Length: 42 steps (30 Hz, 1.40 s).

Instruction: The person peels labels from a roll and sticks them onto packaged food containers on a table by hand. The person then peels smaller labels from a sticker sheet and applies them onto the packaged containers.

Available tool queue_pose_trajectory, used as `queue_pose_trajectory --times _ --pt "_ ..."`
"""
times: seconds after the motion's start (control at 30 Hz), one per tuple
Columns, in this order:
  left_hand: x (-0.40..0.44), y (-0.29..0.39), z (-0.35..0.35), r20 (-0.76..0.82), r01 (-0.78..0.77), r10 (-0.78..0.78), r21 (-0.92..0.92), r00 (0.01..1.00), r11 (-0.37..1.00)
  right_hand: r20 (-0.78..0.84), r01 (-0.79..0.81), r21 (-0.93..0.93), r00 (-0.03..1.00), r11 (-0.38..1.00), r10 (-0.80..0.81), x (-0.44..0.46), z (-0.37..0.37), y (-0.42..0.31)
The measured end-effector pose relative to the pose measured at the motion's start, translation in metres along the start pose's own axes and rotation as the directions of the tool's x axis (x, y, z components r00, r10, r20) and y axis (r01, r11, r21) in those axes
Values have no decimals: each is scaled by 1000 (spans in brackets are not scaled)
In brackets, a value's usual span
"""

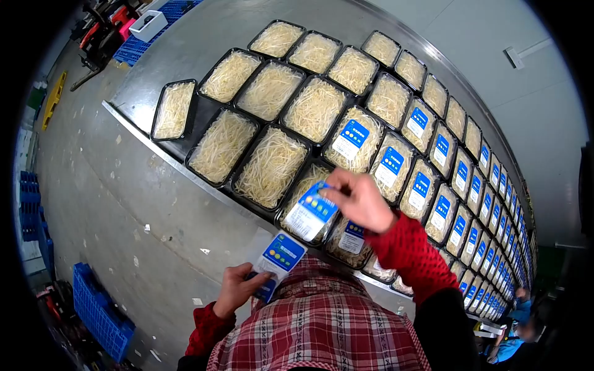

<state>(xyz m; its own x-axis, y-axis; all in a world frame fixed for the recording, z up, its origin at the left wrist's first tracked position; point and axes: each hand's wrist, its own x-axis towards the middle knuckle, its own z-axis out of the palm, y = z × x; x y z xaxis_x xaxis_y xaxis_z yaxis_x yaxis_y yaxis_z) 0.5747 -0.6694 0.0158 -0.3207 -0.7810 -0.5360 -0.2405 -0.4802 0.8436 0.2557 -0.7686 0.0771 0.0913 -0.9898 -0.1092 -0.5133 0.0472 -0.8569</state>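
Black trays of bean sprouts stand in rows on a metal table. My right hand (360, 199) pinches the upper edge of a blue and white label (311, 211), which lies over an open-looking tray of sprouts (297, 196) near the front edge. Whether the label touches the sprouts I cannot tell. My left hand (242, 286) holds a stack of similar labels (282, 255) in front of the table edge. Just left of the right-hand label, a tray (272, 167) has no label. A labelled tray (352, 140) stands beyond my right hand.
Many labelled trays (440, 213) extend to the right along the metal table (204, 46). One unlabelled tray (174, 110) stands apart at the left. Blue pallets (102, 312) lie on the floor. A person in blue (510, 346) is at the lower right.
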Motion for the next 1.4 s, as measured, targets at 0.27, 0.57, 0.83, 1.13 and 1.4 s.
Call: queue_pose_trajectory --times 0.27,0.57,0.83,1.13,1.4 --pt "7 17 -11 134 -374 356 138 925 917 -16 96 -707 988 701 -152 6 48 44" --pt "23 23 -11 149 -405 385 147 911 902 409 -49 152 912 987 -17 -22 79 -2" --pt "14 28 -19 41 -138 141 -67 989 988 236 393 -115 903 912 -360 -6 87 -29" --pt "0 -2 -46 -97 -181 167 -161 981 970 19 227 -442 970 868 -244 121 96 21" --pt "26 31 -49 42 -420 418 40 907 907 430 162 -289 902 944 -23 71 86 -23"
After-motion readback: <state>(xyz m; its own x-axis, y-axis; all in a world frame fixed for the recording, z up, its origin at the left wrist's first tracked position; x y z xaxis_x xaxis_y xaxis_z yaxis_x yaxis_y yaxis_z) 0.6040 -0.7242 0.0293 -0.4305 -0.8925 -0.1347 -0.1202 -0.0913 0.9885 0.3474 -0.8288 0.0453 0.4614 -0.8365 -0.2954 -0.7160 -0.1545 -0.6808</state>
